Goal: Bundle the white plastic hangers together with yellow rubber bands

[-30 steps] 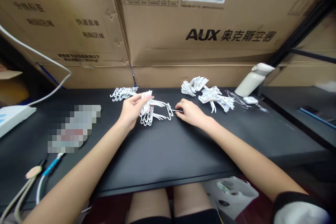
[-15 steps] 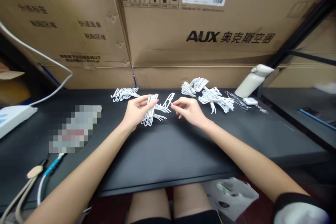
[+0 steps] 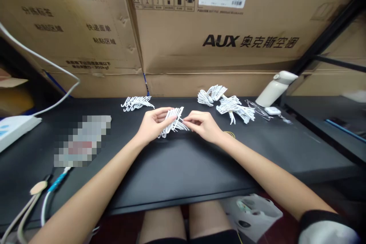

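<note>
My left hand (image 3: 153,125) is closed round a bunch of thin white hooked pieces (image 3: 174,119), held above the black table. The fingertips of my right hand (image 3: 201,124) are pinched at the right end of this bunch, on a white piece. Behind my left hand lies a small row of similar white hooks (image 3: 135,103). Two more white bundles lie at the back right, one curved (image 3: 211,95) and one spread out (image 3: 236,108). A thin yellow loop (image 3: 230,134) shows beside my right wrist.
On the right a cream bottle (image 3: 276,89) leans near glasses (image 3: 259,109) and a small white case (image 3: 272,111). A blurred-out object (image 3: 82,141) with a cable lies left on the black table (image 3: 183,175). Large cardboard boxes (image 3: 171,49) stand behind.
The white piece at my right fingertips, which stood upright apart from the bunch, is now against it. My left hand has shifted slightly right. The yellow loop has come into view.
</note>
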Demonstrator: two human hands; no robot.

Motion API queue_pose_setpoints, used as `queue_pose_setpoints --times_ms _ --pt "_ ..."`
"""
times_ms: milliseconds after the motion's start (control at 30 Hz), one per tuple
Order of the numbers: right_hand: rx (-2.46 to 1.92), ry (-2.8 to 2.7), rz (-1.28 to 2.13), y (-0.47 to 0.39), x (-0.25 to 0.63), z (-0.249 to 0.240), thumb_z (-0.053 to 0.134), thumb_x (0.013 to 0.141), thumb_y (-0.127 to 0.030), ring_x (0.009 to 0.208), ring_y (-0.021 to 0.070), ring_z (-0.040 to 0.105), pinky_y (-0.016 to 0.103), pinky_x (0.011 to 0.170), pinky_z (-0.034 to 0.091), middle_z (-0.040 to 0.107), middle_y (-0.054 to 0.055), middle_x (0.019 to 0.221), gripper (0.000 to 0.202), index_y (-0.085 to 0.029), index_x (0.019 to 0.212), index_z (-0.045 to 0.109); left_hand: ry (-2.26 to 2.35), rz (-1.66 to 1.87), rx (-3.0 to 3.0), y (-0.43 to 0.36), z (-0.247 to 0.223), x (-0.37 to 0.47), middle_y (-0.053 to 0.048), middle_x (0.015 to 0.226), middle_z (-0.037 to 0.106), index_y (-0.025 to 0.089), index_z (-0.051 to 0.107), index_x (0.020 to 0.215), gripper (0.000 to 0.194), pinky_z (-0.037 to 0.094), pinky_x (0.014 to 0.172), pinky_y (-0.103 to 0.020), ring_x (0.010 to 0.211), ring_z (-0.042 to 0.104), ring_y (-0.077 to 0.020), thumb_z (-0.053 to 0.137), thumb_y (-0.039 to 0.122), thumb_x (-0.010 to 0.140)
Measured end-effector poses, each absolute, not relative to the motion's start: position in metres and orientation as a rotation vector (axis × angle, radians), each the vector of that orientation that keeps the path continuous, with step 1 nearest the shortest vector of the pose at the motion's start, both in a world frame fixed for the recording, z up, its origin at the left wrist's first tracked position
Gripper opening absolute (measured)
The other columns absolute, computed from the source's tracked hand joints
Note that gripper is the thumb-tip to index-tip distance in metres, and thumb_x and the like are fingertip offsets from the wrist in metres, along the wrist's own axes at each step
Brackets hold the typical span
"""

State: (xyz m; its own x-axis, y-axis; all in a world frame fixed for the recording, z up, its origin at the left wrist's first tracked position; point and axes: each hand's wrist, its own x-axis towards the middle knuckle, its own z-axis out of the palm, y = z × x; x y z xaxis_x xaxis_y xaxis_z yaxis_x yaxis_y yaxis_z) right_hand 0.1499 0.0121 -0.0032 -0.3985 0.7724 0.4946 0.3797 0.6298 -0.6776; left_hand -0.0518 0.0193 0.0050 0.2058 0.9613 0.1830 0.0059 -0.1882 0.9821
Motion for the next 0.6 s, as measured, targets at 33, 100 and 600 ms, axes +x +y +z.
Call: queue_pose_setpoints --times_ms 33,100,600 --pt "-0.899 -2.012 0.601 0.011 0.149 -0.003 0.056 0.088 -0.033 0.059 0.0108 0.053 0.024 0.056 0.043 0.060 0.003 0.072 0.023 -0.016 0.081 0.070 0.973 1.169 1.461 0.019 0.005 -0.052 -0.013 0.101 0.073 0.012 0.068 0.103 0.049 0.056 0.083 -0.036 0.091 0.070 -0.0271 0.080 0.037 0.063" --pt "-0.900 -2.002 0.623 0.010 0.148 -0.004 0.055 0.089 -0.033 0.059 0.0107 0.052 0.024 0.056 0.042 0.060 0.003 0.071 0.023 -0.016 0.081 0.069 0.973 1.166 1.463 0.020 0.004 -0.052 -0.012 0.101 0.073 0.012 0.068 0.103 0.049 0.056 0.083 -0.036 0.090 0.070 -0.0266 0.080 0.037 0.063" --pt "-0.812 -1.968 0.487 0.003 0.137 -0.021 0.054 0.088 -0.023 0.070 0.0149 0.066 0.025 0.064 0.052 0.073 0.005 0.085 0.018 -0.016 0.093 0.070 0.995 1.132 1.477 0.019 0.004 -0.052 -0.012 0.102 0.073 0.013 0.067 0.103 0.048 0.056 0.072 -0.030 0.082 0.070 -0.0229 0.079 0.039 0.064"
